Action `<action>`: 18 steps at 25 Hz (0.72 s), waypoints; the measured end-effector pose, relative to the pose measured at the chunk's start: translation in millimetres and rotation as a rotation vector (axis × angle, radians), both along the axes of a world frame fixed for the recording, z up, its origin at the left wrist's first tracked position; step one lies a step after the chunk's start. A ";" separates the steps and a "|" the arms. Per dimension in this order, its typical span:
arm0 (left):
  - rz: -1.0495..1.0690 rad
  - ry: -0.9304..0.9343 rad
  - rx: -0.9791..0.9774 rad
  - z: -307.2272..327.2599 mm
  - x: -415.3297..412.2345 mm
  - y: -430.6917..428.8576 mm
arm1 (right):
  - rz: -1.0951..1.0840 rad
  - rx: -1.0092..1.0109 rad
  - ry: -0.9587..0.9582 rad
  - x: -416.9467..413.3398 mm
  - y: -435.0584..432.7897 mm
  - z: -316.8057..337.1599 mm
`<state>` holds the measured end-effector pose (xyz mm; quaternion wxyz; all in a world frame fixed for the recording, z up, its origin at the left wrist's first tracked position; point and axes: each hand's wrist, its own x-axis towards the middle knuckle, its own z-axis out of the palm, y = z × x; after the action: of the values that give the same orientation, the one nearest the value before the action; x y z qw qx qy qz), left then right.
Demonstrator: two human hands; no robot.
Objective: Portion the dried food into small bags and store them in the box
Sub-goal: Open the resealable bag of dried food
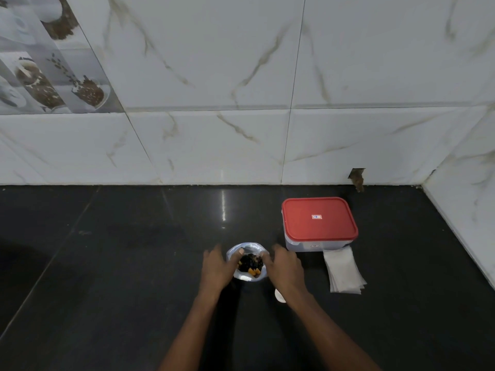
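Observation:
A small white bowl [247, 247] of dried food [250, 262], dark pieces with a few orange ones, stands on the black counter just in front of me. My left hand [217, 266] holds the bowl's left side, its thumb lying over the rim. My right hand [285, 266] curls round the right side, fingertips at the rim beside the food. A clear box with a shut red lid [318, 219] stands to the right behind the bowl. Several flat clear small bags [344, 270] lie stacked in front of the box.
A small white object [279, 296] shows partly under my right wrist. The black counter [120, 250] meets a marble-tiled wall [214, 145] at the back and another tiled wall [466, 199] on the right.

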<state>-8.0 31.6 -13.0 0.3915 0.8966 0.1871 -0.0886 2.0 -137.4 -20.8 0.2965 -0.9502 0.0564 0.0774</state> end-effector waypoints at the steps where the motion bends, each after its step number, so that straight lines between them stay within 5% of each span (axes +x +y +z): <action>1: 0.021 -0.037 0.018 2.4 -1.4 0.1 | -0.018 0.025 0.001 -0.5 -3.0 -1.0; 12: 0.033 -0.110 0.098 -9.7 -6.4 -1.0 | 0.036 0.086 -0.091 -4.9 3.1 -4.8; 18: 0.109 -0.278 0.054 -5.4 -25.2 5.2 | -0.222 -0.188 -0.118 -19.5 -75.3 -7.9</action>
<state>-33.2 36.7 -18.4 0.3935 0.8989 0.1819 0.0631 -17.5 -212.7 -28.8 0.2157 -0.9646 0.1506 -0.0174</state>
